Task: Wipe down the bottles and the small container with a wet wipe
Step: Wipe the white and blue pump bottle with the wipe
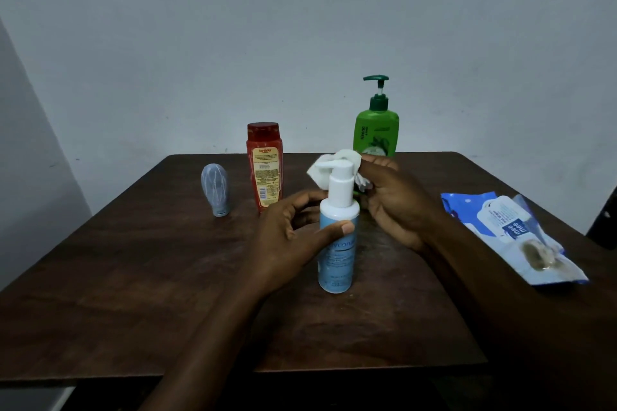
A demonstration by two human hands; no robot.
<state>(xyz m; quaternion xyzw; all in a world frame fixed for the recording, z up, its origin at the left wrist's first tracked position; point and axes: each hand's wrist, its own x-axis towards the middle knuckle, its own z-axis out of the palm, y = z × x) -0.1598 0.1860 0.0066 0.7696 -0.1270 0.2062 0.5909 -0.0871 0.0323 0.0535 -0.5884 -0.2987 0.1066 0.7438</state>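
Observation:
A pale blue pump bottle [337, 253] with a white pump head stands upright at the middle of the brown table [133, 277]. My left hand [290, 237] grips its body, thumb across the front. My right hand [390, 200] holds a crumpled white wet wipe [347, 160] against the pump head. Behind stand a red bottle [265, 167] and a green pump bottle [377, 130]. A small grey container [216, 188] stands at the left, cap down.
A blue and white pack of wet wipes [514, 237] lies flat at the table's right edge. A pale wall rises right behind the table's far edge. The table's front edge runs just below my forearms.

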